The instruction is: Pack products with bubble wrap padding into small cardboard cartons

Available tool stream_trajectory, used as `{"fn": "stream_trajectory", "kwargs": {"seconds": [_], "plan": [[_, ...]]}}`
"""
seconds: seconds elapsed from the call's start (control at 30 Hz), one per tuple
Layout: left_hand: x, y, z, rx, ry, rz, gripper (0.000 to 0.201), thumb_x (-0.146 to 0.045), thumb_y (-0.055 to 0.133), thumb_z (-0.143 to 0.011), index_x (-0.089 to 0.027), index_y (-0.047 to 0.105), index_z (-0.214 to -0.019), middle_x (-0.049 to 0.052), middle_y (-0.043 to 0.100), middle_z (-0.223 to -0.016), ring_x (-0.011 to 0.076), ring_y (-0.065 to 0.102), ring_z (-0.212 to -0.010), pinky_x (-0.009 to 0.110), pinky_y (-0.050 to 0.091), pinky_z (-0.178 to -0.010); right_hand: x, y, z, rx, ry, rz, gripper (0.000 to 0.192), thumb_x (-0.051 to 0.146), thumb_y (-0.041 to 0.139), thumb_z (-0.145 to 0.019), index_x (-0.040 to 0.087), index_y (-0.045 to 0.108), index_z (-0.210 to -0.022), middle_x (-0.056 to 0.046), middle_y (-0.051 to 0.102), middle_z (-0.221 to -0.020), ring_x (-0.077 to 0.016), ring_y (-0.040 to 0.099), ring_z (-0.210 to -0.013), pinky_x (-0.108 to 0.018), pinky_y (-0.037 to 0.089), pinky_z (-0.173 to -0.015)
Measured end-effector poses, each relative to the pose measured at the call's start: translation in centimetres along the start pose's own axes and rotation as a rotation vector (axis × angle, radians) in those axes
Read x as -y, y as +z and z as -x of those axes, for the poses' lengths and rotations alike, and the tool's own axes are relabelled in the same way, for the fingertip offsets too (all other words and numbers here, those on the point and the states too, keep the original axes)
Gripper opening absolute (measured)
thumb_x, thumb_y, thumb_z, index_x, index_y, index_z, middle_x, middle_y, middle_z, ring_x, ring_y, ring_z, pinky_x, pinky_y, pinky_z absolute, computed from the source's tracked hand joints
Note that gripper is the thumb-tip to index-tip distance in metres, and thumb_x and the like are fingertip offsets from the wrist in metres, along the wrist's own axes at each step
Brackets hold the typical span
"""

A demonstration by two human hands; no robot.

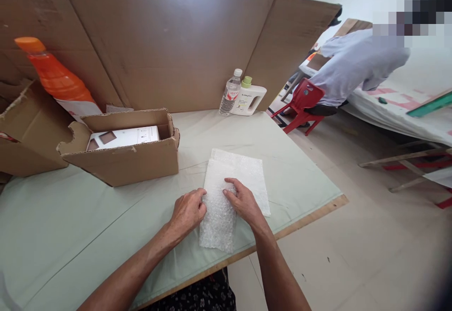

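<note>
Two overlapping pieces of clear bubble wrap lie on the pale green tabletop in front of me. The nearer bubble wrap piece (218, 221) rests over the wider bubble wrap sheet (256, 174) behind it. At the left edge of the nearer piece, my left hand (189, 210) is closed, with its index finger and thumb on that edge and its other fingers curled. My right hand (243, 200) lies over the right side of the wrap, thumb and index finger apart. Its remaining fingers are mostly hidden.
An open cardboard box (141, 163) holding white boxes (132, 137) stands left. Behind are an orange bottle (65, 78), a water bottle (230, 94) and a white jug (249, 99), before a cardboard partition (176, 38). At right, a person (356, 66) sits on a red chair (305, 99).
</note>
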State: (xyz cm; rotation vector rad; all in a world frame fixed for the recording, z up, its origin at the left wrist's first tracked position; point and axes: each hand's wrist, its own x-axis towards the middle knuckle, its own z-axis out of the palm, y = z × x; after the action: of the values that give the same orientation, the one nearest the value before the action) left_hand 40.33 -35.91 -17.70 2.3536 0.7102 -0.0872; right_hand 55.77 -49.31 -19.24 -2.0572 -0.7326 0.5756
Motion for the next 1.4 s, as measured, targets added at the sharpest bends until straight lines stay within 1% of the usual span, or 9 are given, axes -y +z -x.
{"fn": "stream_trajectory", "kwargs": {"seconds": [0.1, 0.23, 0.4, 0.53, 0.67, 0.8, 0.97, 1.2, 1.4], "plan": [[0.3, -0.1, -0.1, -0.001, 0.002, -0.014, 0.037, -0.018, 0.051, -0.088, -0.020, 0.065, -0.122, 0.003, 0.073, -0.089, 0.0213, 0.067, -0.082, 0.029, 0.043, -0.069, 0.2, -1.1, 1.2, -0.049, -0.023, 0.219, 0.047, 0.043, 0.056, -0.085, 0.023, 0.063, -0.127, -0.002, 0.069, -0.083, -0.0159, 0.056, -0.058, -0.031, 0.044, -0.063], [0.6, 0.1, -0.2, -0.029, 0.017, -0.049, 0.033, -0.018, 0.052, -0.090, -0.022, 0.064, -0.120, 0.004, 0.072, -0.096, 0.0216, 0.067, -0.084, 0.031, 0.047, -0.071, -1.0, -3.9, 2.8, -0.140, 0.015, 0.301, 0.050, 0.051, 0.053, -0.088, 0.023, 0.061, -0.128, -0.003, 0.074, -0.092, -0.0174, 0.063, -0.065, -0.032, 0.048, -0.066], [0.0, 0.6, -0.4, -0.115, 0.112, -0.111, 0.030, -0.014, 0.049, -0.091, -0.018, 0.065, -0.116, 0.012, 0.064, -0.123, 0.0280, 0.059, -0.116, 0.040, 0.048, -0.097, -4.1, -7.6, 2.6, -0.366, 0.236, 0.557, 0.045, 0.045, 0.050, -0.088, 0.018, 0.065, -0.120, -0.008, 0.073, -0.104, -0.0240, 0.068, -0.085, -0.035, 0.047, -0.074], [-1.2, 1.1, -2.4, -0.145, 0.301, -0.186, 0.030, -0.015, 0.054, -0.090, -0.018, 0.063, -0.118, 0.013, 0.049, -0.150, 0.0305, 0.043, -0.138, 0.044, 0.040, -0.111, -5.0, -8.1, 1.3, -0.362, 0.301, 0.660, 0.038, 0.045, 0.051, -0.088, 0.017, 0.068, -0.107, -0.012, 0.071, -0.107, -0.0284, 0.066, -0.097, -0.037, 0.045, -0.079], [-2.1, 1.7, -5.7, -0.143, 0.421, -0.245, 0.034, -0.018, 0.058, -0.088, -0.016, 0.061, -0.122, 0.017, 0.044, -0.155, 0.0337, 0.040, -0.142, 0.049, 0.040, -0.111, -4.5, -7.0, -0.1, -0.353, 0.225, 0.525, 0.026, 0.045, 0.058, -0.080, 0.020, 0.066, -0.086, -0.010, 0.070, -0.093, -0.0271, 0.064, -0.089, -0.036, 0.042, -0.076], [-2.1, 2.1, -7.9, -0.123, 0.457, -0.244, 0.029, -0.022, 0.064, -0.084, -0.019, 0.064, -0.113, 0.014, 0.057, -0.142, 0.0342, 0.048, -0.132, 0.051, 0.043, -0.104, -4.4, -6.6, -0.8, -0.335, 0.172, 0.416, 0.018, 0.040, 0.058, -0.076, 0.022, 0.058, -0.072, -0.005, 0.067, -0.079, -0.0226, 0.061, -0.077, -0.034, 0.043, -0.070], [-1.5, 2.6, -8.2, -0.144, 0.452, -0.171, 0.029, -0.022, 0.066, -0.079, -0.022, 0.067, -0.108, 0.012, 0.059, -0.140, 0.0331, 0.051, -0.129, 0.050, 0.043, -0.103, -3.0, -6.0, -1.3, -0.276, 0.035, 0.195, 0.030, 0.046, 0.056, -0.081, 0.020, 0.060, -0.095, -0.005, 0.068, -0.093, -0.0145, 0.058, -0.063, -0.030, 0.049, -0.063], [0.3, 2.5, -8.8, -0.303, 0.355, 0.073, 0.044, -0.011, 0.060, -0.077, -0.018, 0.064, -0.120, 0.011, 0.063, -0.136, 0.0267, 0.056, -0.127, 0.043, 0.046, -0.108, 2.2, -2.3, -2.3, -0.056, -0.190, -0.102, 0.062, 0.047, 0.067, -0.083, 0.022, 0.052, -0.138, -0.005, 0.064, -0.107, -0.0070, 0.048, -0.053, -0.029, 0.050, -0.059], [2.6, 1.4, -6.8, -0.444, 0.261, 0.245, 0.045, -0.004, 0.047, -0.077, -0.018, 0.064, -0.117, 0.008, 0.070, -0.118, 0.0223, 0.065, -0.112, 0.036, 0.055, -0.095, 1.6, -1.6, -2.0, -0.063, -0.136, -0.339, 0.045, 0.053, 0.054, -0.093, 0.022, 0.061, -0.126, -0.011, 0.065, -0.124, -0.0170, 0.070, -0.080, -0.030, 0.054, -0.065]]}}
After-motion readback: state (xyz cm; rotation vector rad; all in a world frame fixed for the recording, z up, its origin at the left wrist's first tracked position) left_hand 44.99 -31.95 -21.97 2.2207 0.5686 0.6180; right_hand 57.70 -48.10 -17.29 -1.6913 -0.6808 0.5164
